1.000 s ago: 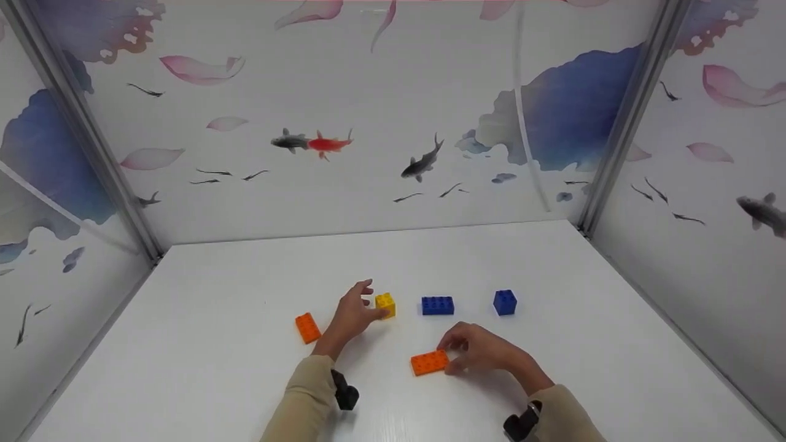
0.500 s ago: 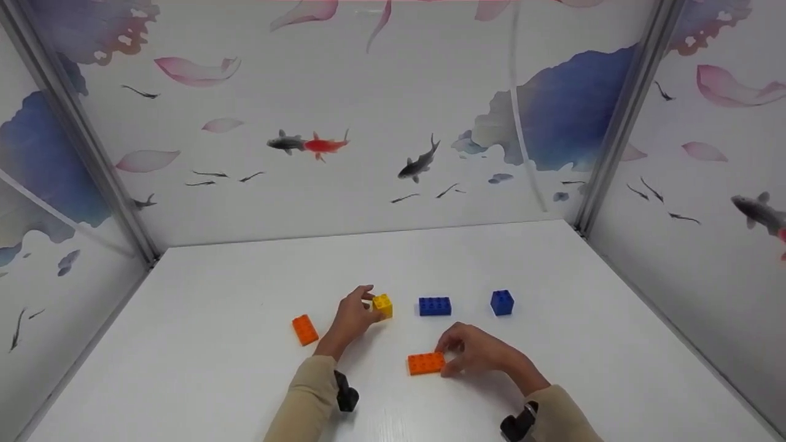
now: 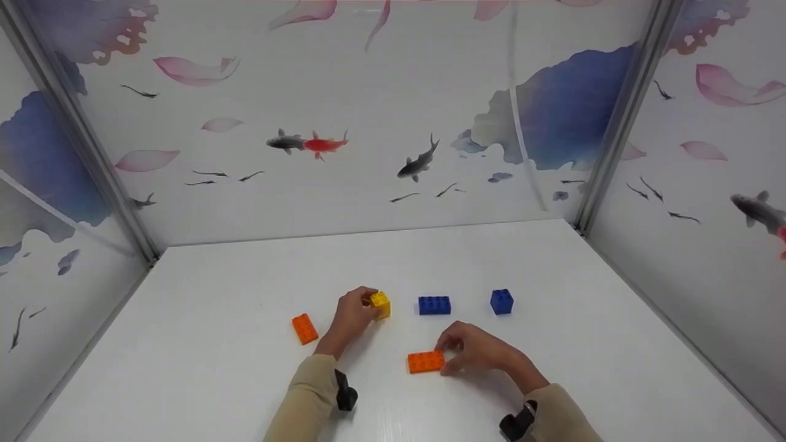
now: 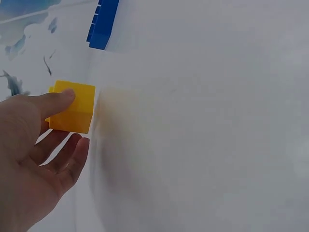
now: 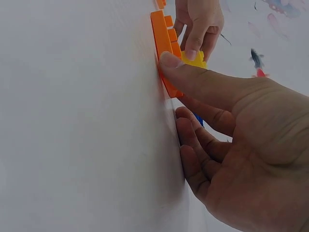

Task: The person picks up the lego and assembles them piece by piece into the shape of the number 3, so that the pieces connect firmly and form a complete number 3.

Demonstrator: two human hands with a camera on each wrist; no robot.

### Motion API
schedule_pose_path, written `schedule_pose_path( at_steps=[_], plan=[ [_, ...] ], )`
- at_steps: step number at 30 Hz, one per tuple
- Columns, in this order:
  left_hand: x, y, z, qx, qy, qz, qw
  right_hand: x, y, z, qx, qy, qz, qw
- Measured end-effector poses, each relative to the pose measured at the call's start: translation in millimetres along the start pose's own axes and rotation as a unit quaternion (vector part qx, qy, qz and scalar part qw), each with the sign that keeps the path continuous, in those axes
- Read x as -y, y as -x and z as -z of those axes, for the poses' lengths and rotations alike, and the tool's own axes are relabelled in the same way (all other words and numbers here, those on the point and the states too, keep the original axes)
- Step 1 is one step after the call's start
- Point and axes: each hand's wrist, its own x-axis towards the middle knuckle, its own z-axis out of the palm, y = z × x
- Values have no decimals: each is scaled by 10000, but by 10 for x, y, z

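Note:
My left hand (image 3: 354, 314) pinches a yellow toy brick (image 3: 380, 305) between thumb and fingers. In the left wrist view the thumb lies across one face of that yellow brick (image 4: 72, 107), its studs pointing to the left. At the front, my right hand (image 3: 479, 350) grips the right end of a flat orange brick (image 3: 425, 362) lying studs up on the table. The right wrist view has the thumb on the side of this orange brick (image 5: 164, 36); the index finger is partly hidden behind it. Another flat orange brick (image 3: 304, 329) lies left of my left hand.
A long blue brick (image 3: 434, 305) lies right of the yellow one, and a small blue brick (image 3: 501, 301) stands farther right. The white table (image 3: 245, 276) is bounded by printed panels (image 3: 368, 202) at the back and both sides.
My left fingers have closed around the yellow brick, which now looks slightly tilted. The orange brick at my right hand has turned a little and sits straighter.

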Motion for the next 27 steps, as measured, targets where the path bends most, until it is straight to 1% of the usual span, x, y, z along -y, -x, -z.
schedule_pose_path(
  at_steps=[2,6,11,15,21,27],
  plan=[
    [-3,6,40,-11,-20,-69,10000,7,1,3,-26,-16,-80,10000],
    [-5,35,112,3,-31,-69,10000,-1,-5,2,-24,-14,-119,9999],
    [-12,103,176,0,124,-27,9999,-7,-13,-12,7,41,-77,10000],
    [-57,146,198,108,135,-30,9998,-1,-20,-19,-16,61,-158,9999],
    [-135,227,167,485,124,-229,9985,9,-24,-23,-4,56,-280,9996],
    [-203,321,84,672,43,-528,9963,9,-29,-5,4,72,-160,9998]
  ],
)
